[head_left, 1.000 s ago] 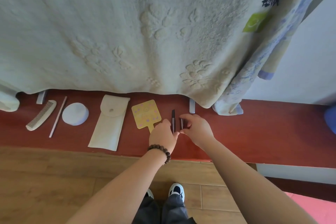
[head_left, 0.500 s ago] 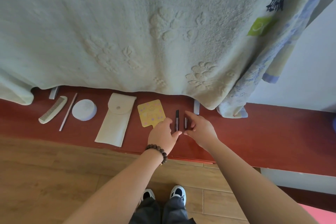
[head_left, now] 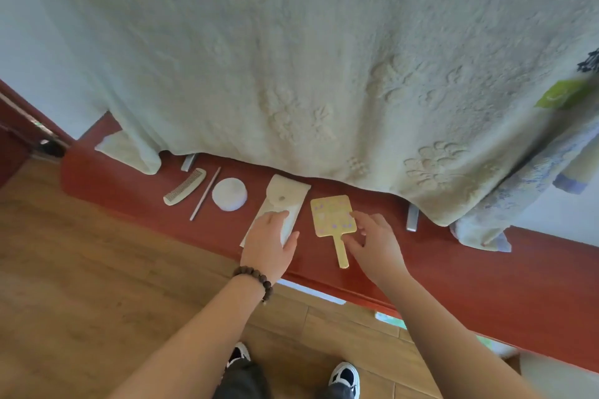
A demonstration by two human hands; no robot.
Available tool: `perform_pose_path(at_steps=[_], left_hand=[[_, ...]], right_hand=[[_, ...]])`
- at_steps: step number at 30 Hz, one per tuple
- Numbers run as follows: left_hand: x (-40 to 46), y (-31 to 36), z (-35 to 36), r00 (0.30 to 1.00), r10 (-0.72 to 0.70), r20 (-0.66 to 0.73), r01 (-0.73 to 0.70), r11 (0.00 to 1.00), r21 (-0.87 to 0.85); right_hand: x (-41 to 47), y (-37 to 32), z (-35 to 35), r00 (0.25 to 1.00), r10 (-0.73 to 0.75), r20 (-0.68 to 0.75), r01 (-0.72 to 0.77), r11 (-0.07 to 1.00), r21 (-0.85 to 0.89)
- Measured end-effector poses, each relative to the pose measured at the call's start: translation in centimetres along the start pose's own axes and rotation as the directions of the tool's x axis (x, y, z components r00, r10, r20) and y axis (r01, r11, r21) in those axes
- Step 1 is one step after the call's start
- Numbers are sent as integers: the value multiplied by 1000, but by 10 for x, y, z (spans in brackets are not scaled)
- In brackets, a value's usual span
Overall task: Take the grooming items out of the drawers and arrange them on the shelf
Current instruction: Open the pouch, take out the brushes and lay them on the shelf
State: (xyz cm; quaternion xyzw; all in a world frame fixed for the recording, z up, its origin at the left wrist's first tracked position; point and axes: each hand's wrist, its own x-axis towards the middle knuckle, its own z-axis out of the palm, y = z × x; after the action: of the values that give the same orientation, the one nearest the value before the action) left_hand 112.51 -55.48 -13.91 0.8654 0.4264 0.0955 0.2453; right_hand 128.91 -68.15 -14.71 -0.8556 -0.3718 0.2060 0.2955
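On the red shelf (head_left: 453,266) lie, left to right, a cream comb (head_left: 184,186), a thin stick (head_left: 205,193), a round white puff (head_left: 229,194), a cream snap pouch (head_left: 287,194) and a yellow hand mirror (head_left: 332,215). My left hand (head_left: 269,244) lies flat on the pouch's near end with its fingers spread. My right hand (head_left: 376,243) is just right of the mirror; the fingertips touch its right edge and the thumb is by the handle. The two dark pencils are hidden, probably under my right hand.
A large pale towel (head_left: 324,58) hangs over the back of the shelf, with a patterned cloth (head_left: 505,204) at the right. Metal brackets (head_left: 412,219) stick out below the towel. Wooden floor (head_left: 81,269) and my shoes are below.
Both hands left the two dark pencils and moved left: the left onto the pouch, the right to the mirror. The camera view also swung left and closer.
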Motion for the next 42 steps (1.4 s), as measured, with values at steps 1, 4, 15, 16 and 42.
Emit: perform_pose_path(at_steps=[1, 4, 15, 16, 42], left_hand=[[2, -10, -7, 1000, -8, 0, 8, 1000, 2], [9, -39, -24, 1000, 13, 14, -13, 1000, -2], [53, -121, -75, 974, 211, 88, -202, 974, -97], [56, -123, -79, 970, 225, 89, -217, 971, -97], [67, -80, -126, 935, -65, 348, 313, 614, -724]], right_hand=[[1, -13, 9, 1000, -5, 23, 5, 1000, 3], [5, -51, 39, 997, 27, 78, -25, 999, -33], [27, -144, 143, 871, 490, -35, -486, 851, -200], [29, -146, 145, 845, 533, -38, -533, 833, -149], [-7, -188, 91, 985, 172, 18, -151, 811, 566]])
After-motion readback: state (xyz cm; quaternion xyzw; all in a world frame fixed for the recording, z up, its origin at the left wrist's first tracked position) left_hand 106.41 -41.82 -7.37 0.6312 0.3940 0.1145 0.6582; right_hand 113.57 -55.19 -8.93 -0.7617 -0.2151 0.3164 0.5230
